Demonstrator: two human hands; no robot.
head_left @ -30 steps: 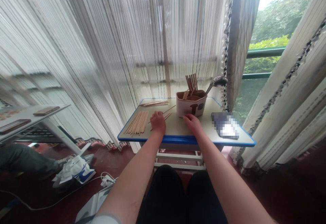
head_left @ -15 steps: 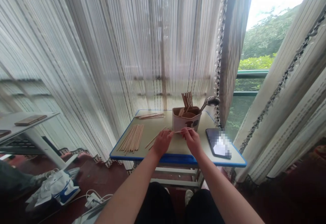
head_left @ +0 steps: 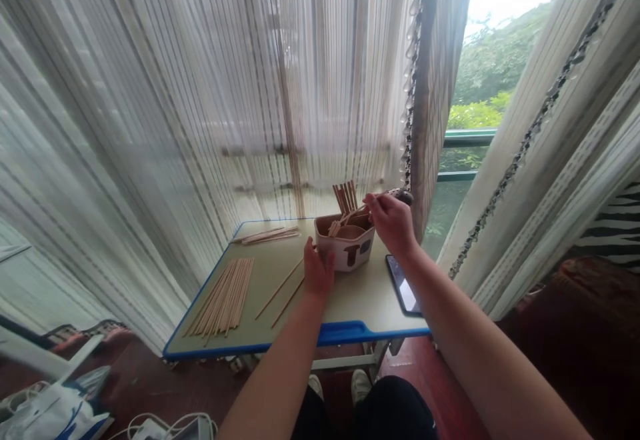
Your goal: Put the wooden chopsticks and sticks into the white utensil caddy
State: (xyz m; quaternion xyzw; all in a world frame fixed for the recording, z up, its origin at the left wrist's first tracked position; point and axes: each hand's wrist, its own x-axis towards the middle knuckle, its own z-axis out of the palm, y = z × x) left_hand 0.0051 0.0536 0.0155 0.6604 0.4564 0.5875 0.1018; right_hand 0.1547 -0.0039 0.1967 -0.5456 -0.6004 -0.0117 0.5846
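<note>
My right hand point(head_left: 393, 221) is raised over the white holder point(head_left: 347, 251), fingers pinched on a thin wooden chopstick point(head_left: 356, 213) whose tip slants down into the holder. My left hand point(head_left: 318, 270) rests against the holder's near left side, fingers curled; I cannot see anything in it. Several brown chopsticks point(head_left: 345, 197) stand upright in the holder, and a ladle's head point(head_left: 403, 195) shows behind my right hand. Two loose chopsticks point(head_left: 281, 291) lie on the table left of my left hand.
A small blue-edged table point(head_left: 350, 331) carries a big row of chopsticks point(head_left: 223, 296) at the left and a smaller bundle point(head_left: 270, 235) at the back. A dark phone point(head_left: 403, 287) lies at the right edge. Curtains hang behind; shoes and cables lie on the floor.
My right hand lifted a chopstick from the table and carried it up over the holder. My left hand moved right against the holder. The camera swung left.
</note>
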